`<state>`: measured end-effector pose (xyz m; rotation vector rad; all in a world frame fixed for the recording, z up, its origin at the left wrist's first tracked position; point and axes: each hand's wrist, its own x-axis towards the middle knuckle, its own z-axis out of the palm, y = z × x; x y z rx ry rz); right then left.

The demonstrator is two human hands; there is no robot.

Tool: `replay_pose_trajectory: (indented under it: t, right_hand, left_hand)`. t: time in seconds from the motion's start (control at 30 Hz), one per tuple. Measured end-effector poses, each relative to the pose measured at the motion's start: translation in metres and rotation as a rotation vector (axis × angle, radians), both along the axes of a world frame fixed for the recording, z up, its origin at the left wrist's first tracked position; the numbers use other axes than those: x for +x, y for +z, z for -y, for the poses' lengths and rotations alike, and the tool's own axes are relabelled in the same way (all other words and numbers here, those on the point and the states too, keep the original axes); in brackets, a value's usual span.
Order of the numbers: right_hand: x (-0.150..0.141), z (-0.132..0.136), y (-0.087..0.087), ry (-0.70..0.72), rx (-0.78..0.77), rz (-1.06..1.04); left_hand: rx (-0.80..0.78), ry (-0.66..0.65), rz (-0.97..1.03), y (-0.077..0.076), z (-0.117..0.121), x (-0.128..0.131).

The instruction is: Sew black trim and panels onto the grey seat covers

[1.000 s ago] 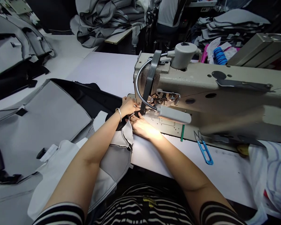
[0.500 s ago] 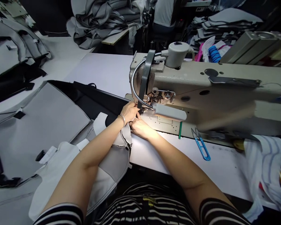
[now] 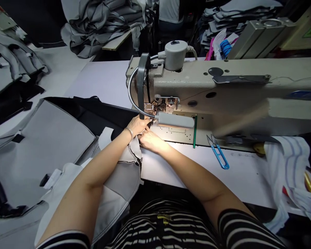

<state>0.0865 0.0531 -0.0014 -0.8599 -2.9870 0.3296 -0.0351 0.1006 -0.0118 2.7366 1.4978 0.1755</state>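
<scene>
A grey and black fabric panel lies across the table and runs under the head of a beige sewing machine. My left hand rests on the fabric just left of the needle, fingers curled and pressing its edge. My right hand lies close beside it, fingers bent and pinching the pale fabric edge in the glare of the machine's gooseneck lamp. The needle itself is hidden behind the lamp and my fingers.
Blue thread snips and a green pen lie on the machine bed right of my hands. A striped white cloth hangs at the right edge. Piles of grey fabric pieces fill the back and the left. Another person's torso shows behind.
Both hands have drawn a little towards me with the fabric and stay together at the needle. The camera has shifted, so the machine appears further left.
</scene>
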Motion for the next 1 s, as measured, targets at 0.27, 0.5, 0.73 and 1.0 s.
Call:
replay_pose_trajectory:
  t: [0.27, 0.5, 0.73, 1.0]
  right_hand:
    - [0.001, 0.003, 0.002, -0.005, 0.006, 0.015]
    - [0.000, 0.003, 0.001, -0.002, 0.015, 0.018]
    - [0.000, 0.005, 0.001, 0.019, 0.043, 0.025]
    - [-0.004, 0.004, 0.007, -0.021, 0.085, 0.018]
  left_hand:
    - [0.019, 0.020, 0.072, -0.003, 0.002, 0.001]
    - [0.058, -0.009, 0.055, -0.009, 0.000, -0.001]
    - [0.066, -0.011, -0.018, -0.005, 0.001, 0.001]
    - [0.028, -0.033, 0.102, 0.008, -0.004, -0.002]
